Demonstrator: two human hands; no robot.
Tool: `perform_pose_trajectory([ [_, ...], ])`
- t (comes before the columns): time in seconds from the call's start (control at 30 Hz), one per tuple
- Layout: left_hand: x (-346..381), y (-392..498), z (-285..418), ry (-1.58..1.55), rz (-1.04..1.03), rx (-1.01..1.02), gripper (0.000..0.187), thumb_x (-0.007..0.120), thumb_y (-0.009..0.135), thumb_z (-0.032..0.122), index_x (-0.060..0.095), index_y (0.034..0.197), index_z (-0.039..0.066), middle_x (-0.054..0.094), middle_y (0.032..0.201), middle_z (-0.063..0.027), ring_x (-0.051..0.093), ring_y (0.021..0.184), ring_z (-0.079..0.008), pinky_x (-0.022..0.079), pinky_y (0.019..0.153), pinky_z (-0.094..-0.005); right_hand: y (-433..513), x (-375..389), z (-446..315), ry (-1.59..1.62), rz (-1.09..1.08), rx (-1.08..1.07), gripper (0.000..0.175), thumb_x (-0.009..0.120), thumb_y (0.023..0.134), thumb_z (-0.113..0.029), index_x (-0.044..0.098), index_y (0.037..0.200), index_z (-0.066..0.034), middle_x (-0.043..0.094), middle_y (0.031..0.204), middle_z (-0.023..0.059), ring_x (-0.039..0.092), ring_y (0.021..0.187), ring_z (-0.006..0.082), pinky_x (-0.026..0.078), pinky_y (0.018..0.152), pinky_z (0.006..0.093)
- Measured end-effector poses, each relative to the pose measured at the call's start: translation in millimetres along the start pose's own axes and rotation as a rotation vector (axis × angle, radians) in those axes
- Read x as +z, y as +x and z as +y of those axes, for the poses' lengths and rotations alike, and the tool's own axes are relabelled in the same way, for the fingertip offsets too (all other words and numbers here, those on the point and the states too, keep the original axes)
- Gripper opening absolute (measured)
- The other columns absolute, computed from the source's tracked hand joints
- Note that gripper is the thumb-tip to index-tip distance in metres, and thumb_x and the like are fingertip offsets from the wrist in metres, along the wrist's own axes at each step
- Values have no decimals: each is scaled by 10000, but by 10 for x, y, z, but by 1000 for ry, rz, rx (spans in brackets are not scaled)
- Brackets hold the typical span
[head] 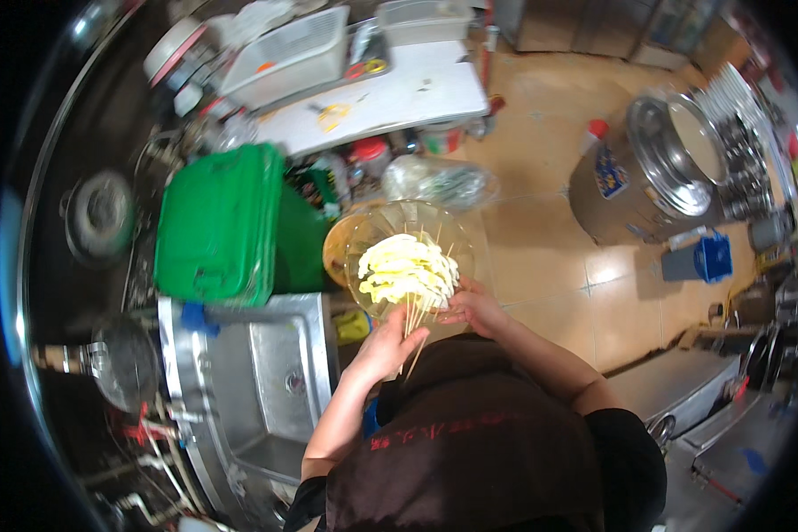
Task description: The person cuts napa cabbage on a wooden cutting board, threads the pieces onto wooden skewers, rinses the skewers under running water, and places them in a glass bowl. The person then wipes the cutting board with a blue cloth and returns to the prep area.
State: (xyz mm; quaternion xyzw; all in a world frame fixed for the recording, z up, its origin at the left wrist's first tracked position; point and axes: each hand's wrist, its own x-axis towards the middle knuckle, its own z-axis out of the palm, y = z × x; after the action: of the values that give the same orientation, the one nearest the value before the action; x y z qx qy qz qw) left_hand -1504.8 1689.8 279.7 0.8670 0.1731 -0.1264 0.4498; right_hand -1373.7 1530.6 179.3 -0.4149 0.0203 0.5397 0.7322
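A clear, amber-tinted dish (379, 216) with a fluted rim is held in front of my body. In it lies a pile of pale yellow-white slices (405, 269) on thin bamboo skewers (415, 316); glare hides their detail, so I cannot tell the food. My left hand (389, 346) is at the dish's near edge, its thumb and fingers around the skewers' bare ends, which stick out towards me. At the right rim, my right hand (479, 309) grips the dish close to the slices, some of its fingers partly hidden.
Left of me are a green lidded bin (216, 226) and a stainless steel sink (282, 379). A white table (432, 83) bearing plastic baskets stands ahead. On the tiled floor to the right are a large metal barrel (612, 189) and a blue bin (713, 258).
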Motion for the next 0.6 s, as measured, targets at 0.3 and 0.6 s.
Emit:
perform_pose_trajectory([
  [0.3,-93,1254,100,81,-252,9,526,589,873,285,396,1302,50,530,1162,-169,571,1010,-242,443,851,-339,-603,-1563,-1145,95,436,-245,438,452,789,-69,406,1224,-50,579,1084,133,626,943,289,545,741,386],
  [0.6,-463,3205,85,471,-178,-118,421,497,873,447,666,927,66,532,1217,-156,496,1121,-326,391,942,-403,-666,-2445,-2428,287,829,-574,508,461,780,-83,370,1279,-52,529,1190,120,603,990,296,527,798,379],
])
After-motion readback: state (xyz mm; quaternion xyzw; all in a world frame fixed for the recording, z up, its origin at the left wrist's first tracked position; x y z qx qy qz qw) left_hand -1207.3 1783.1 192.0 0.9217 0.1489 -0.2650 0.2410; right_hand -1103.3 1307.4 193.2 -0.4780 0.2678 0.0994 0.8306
